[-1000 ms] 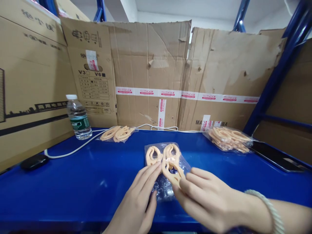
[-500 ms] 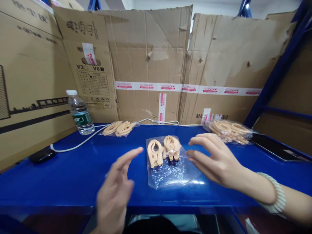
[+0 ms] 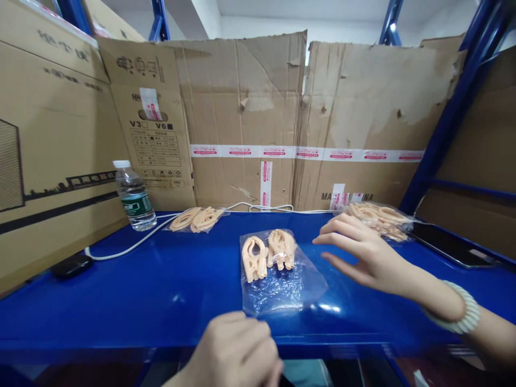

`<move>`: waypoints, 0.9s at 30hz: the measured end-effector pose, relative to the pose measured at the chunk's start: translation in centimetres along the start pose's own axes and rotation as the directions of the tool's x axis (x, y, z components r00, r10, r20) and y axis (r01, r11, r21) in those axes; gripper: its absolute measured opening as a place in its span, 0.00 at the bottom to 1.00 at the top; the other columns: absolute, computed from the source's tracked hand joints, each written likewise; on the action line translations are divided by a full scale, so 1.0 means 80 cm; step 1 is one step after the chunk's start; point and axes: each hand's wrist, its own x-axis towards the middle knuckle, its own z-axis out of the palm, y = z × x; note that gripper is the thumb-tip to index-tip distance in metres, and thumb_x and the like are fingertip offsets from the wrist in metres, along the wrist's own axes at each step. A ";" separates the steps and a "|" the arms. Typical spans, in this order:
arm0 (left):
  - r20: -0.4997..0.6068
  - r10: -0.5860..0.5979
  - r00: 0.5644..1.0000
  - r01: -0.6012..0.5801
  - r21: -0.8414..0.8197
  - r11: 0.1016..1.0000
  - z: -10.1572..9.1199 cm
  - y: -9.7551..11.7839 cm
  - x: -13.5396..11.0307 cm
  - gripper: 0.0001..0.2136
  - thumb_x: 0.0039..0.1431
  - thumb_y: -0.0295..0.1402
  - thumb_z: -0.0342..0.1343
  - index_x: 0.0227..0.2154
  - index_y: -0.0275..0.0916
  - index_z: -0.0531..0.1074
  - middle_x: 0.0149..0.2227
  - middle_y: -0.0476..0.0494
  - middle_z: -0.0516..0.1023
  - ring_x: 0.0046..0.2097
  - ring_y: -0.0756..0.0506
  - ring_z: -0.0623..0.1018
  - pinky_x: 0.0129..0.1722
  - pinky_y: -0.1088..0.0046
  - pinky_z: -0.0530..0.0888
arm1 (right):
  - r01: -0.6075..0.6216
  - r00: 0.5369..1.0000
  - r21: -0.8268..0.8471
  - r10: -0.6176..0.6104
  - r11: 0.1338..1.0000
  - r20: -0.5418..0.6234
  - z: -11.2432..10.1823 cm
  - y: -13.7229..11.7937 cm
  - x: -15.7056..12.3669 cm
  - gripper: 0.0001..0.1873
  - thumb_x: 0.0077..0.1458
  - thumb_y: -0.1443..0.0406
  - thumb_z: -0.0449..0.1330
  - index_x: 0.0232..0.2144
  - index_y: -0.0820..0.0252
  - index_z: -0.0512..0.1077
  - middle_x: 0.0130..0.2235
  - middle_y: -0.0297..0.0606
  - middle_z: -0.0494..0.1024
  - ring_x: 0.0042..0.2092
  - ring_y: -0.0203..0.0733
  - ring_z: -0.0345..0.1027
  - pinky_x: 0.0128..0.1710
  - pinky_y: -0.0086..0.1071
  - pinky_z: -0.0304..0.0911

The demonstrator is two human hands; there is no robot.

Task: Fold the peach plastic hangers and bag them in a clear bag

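A clear plastic bag (image 3: 282,287) lies flat on the blue shelf (image 3: 161,290) in front of me, with two peach plastic ear-hook pieces (image 3: 268,255) inside its far end. My left hand (image 3: 237,352) is curled at the shelf's near edge, just below the bag's near corner, and nothing shows in it. My right hand (image 3: 363,252) hovers open, fingers spread, to the right of the bag. It sits close to a full bag of the same peach pieces (image 3: 381,219) at the back right.
A smaller bag of peach pieces (image 3: 195,219) lies at the back left beside a water bottle (image 3: 135,196) and a white cable (image 3: 133,244). A black device (image 3: 72,264) rests at the left, a dark phone (image 3: 453,244) at the right. Cardboard boxes (image 3: 242,118) wall the back.
Both hands let go of the bag and the peach pieces, which now lie on the shelf. My left hand pulled back to the near edge and curled; my right hand drifted right.
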 end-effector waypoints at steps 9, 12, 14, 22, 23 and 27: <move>0.250 -0.308 0.918 0.311 0.026 0.950 -0.033 -0.048 -0.004 0.12 0.60 0.23 0.48 0.45 0.41 0.65 0.52 0.38 0.63 0.52 0.40 0.67 0.46 0.61 0.72 | -0.067 0.967 0.160 0.025 0.985 0.253 0.023 -0.017 -0.037 0.11 0.61 0.66 0.55 0.46 0.58 0.67 0.59 0.48 0.57 0.60 0.47 0.53 0.54 0.44 0.61; 0.254 -0.306 0.918 0.316 0.002 0.949 -0.020 -0.050 0.001 0.06 0.63 0.24 0.47 0.35 0.40 0.66 0.51 0.40 0.66 0.53 0.41 0.68 0.47 0.63 0.72 | -0.060 0.985 0.197 0.027 0.979 0.168 0.039 -0.016 -0.033 0.05 0.62 0.66 0.55 0.38 0.60 0.69 0.57 0.48 0.60 0.58 0.47 0.55 0.53 0.43 0.61; 0.212 -0.331 0.920 0.346 -0.038 0.938 -0.015 -0.049 0.003 0.07 0.65 0.25 0.45 0.33 0.39 0.65 0.47 0.42 0.71 0.50 0.43 0.71 0.46 0.66 0.72 | -0.106 0.989 0.265 0.076 0.958 0.124 0.046 -0.015 -0.031 0.05 0.62 0.67 0.53 0.34 0.61 0.69 0.54 0.47 0.62 0.54 0.44 0.60 0.51 0.40 0.62; 0.055 -0.535 0.843 0.535 -0.193 0.823 -0.020 -0.037 0.002 0.06 0.65 0.28 0.47 0.32 0.41 0.66 0.30 0.51 0.74 0.31 0.50 0.76 0.31 0.77 0.71 | -0.450 0.891 0.599 0.379 0.662 0.250 0.038 -0.032 -0.028 0.13 0.63 0.59 0.53 0.29 0.60 0.66 0.31 0.36 0.74 0.34 0.38 0.68 0.36 0.32 0.63; 0.050 -0.564 0.824 0.560 -0.224 0.798 -0.020 -0.038 0.003 0.06 0.65 0.29 0.48 0.31 0.41 0.65 0.28 0.52 0.74 0.30 0.51 0.76 0.30 0.78 0.71 | -0.471 0.878 0.634 0.395 0.614 0.271 0.039 -0.033 -0.027 0.14 0.62 0.58 0.54 0.29 0.60 0.65 0.30 0.36 0.74 0.33 0.38 0.68 0.35 0.32 0.63; 0.091 -0.644 0.759 0.637 -0.309 0.706 -0.017 -0.046 0.008 0.03 0.64 0.30 0.48 0.33 0.41 0.64 0.24 0.55 0.71 0.25 0.51 0.74 0.27 0.78 0.71 | -0.534 0.823 0.760 0.435 0.372 0.365 0.055 -0.032 -0.022 0.13 0.60 0.55 0.56 0.33 0.59 0.61 0.25 0.32 0.72 0.28 0.36 0.66 0.29 0.29 0.60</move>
